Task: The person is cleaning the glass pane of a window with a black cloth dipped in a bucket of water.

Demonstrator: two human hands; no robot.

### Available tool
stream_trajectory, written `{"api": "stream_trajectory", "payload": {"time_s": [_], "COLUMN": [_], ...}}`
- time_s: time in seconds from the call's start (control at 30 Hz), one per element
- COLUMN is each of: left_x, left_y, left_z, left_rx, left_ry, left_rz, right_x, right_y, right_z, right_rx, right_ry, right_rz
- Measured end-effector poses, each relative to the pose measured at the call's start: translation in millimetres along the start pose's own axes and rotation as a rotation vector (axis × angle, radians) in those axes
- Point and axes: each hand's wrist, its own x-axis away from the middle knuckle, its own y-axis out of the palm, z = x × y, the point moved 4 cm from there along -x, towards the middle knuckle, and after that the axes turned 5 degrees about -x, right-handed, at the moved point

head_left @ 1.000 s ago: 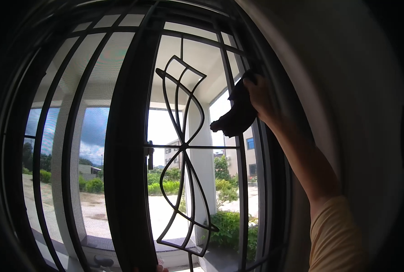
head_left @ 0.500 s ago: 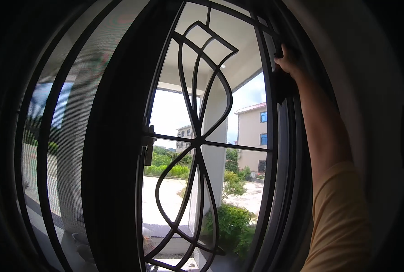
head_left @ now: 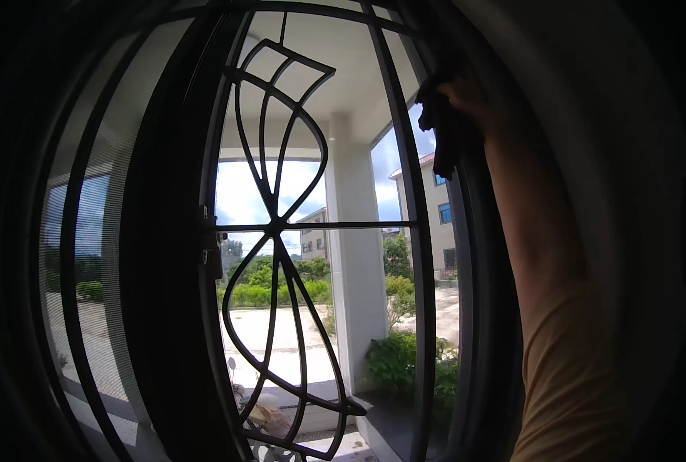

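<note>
Raised high on the right, my right hand (head_left: 468, 100) is closed on a dark cloth (head_left: 440, 131), which hangs down in loose folds beneath the fingers. It presses against the upper right side of the dark window frame (head_left: 478, 308); shadow hides part of the fingers. Left of the cloth stands a black metal grille (head_left: 276, 225) with curved bars meeting in a central knot. My left hand does not show.
A latch (head_left: 212, 254) sits on the frame's left upright. Further left is a mesh screen panel (head_left: 97, 262). Beyond the grille are a pale pillar (head_left: 358, 269), green bushes (head_left: 393, 362), and what looks like a parked scooter (head_left: 270, 416).
My right hand has shifted slightly left and down along the frame, and more of the cloth shows. The view has turned, so the grille sits further left.
</note>
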Motion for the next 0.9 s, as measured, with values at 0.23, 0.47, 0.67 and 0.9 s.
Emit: {"api": "stream_trajectory", "payload": {"time_s": [0.23,0.47,0.67,0.9], "left_x": [-8.6,-9.9,-13.2,-16.0], "left_y": [-4.5,-10.7,-11.8,-5.6], "left_z": [-6.0,-2.0,2.1,3.4], "left_rx": [-0.022,-0.022,-0.059,-0.13], "left_ry": [0.025,0.01,0.031,0.079], "left_rz": [0.015,-0.037,-0.044,0.014], "right_x": [122.7,247.9,366.2,531.8], "right_y": [-1.5,-3.9,-5.5,-20.9], "right_z": [-36.9,-43.7,-40.9,-67.0], "right_rx": [-0.016,-0.168,-0.221,-0.038], "right_ry": [0.145,0.199,0.145,0.382], "right_rz": [0.063,0.004,-0.021,-0.25]}}
